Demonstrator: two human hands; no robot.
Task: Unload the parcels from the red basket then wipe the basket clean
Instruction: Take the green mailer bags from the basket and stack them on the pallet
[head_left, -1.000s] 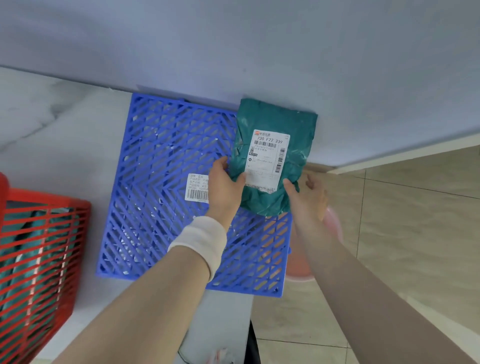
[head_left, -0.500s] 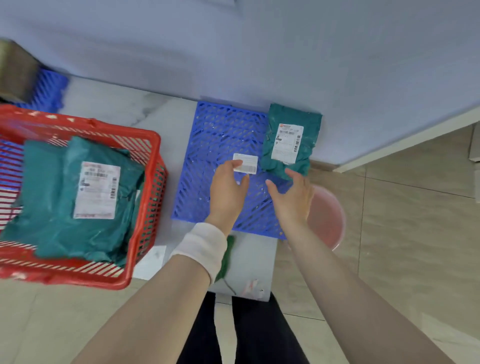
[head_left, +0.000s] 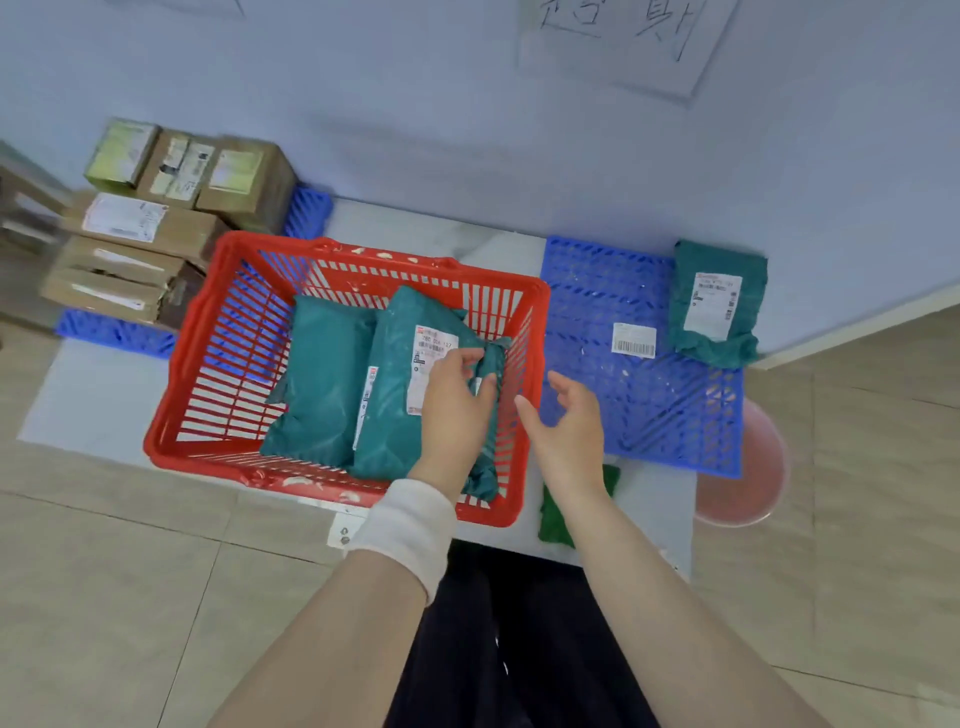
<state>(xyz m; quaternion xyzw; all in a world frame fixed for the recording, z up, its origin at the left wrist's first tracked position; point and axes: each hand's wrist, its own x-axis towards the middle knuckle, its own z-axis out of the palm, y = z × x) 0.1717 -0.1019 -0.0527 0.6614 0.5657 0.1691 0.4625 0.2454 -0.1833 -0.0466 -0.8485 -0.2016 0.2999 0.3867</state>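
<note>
The red basket (head_left: 208, 364) stands on a white platform and holds teal parcels. My left hand (head_left: 454, 410), with a white wristband, is inside the basket, its fingers closed on the right edge of the labelled teal parcel (head_left: 395, 384). A plain teal parcel (head_left: 317, 379) lies to its left. My right hand (head_left: 569, 421) hovers open just outside the basket's right wall, holding nothing. A third teal parcel (head_left: 719, 306) rests on the blue grid pallet (head_left: 613, 291) at the right, against the wall.
Cardboard boxes (head_left: 156, 228) are stacked at the back left on another blue pallet (head_left: 114, 332). A green cloth (head_left: 553, 519) lies on the platform near my right forearm. A pink bucket (head_left: 748, 467) stands on the tiled floor at the right. A loose barcode label (head_left: 634, 340) sits on the pallet.
Both hands left the parcel on the blue pallet and moved left to the red basket. My left hand has closed on the labelled parcel inside. The view swung left and pulled back.
</note>
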